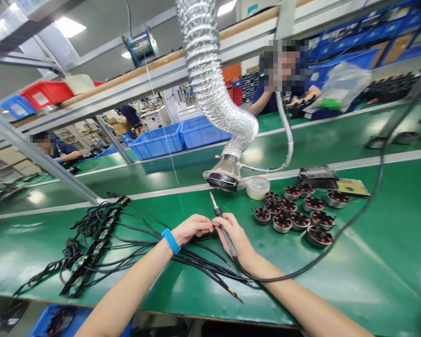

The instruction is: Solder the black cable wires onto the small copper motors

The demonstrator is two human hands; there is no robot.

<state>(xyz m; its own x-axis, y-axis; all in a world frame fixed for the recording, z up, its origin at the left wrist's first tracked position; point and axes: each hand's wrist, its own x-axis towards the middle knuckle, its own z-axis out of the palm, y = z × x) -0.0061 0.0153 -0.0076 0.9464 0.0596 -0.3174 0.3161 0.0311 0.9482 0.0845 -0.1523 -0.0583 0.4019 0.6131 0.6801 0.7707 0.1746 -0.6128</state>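
Observation:
My right hand (235, 236) is closed round a soldering iron (228, 241), its tip pointing up and away toward the fume hood. My left hand (195, 228), with a blue band at the wrist, is pinched at the fingertips and meets my right fingertips; what it pinches is too small to make out. Black cables (210, 267) run under and beside both hands, some with bare coloured ends near the front. They lead left to a row of small circuit boards (100, 243). Round motor stators (300, 220) with copper windings stand in a group on the right.
A fume hood (224, 173) on a silver duct (203, 61) hangs beyond my hands, beside a round tub (257, 188). A thin wire drops from a spool (140, 47). The iron's cord loops to the right. People sit across the green bench (382, 234).

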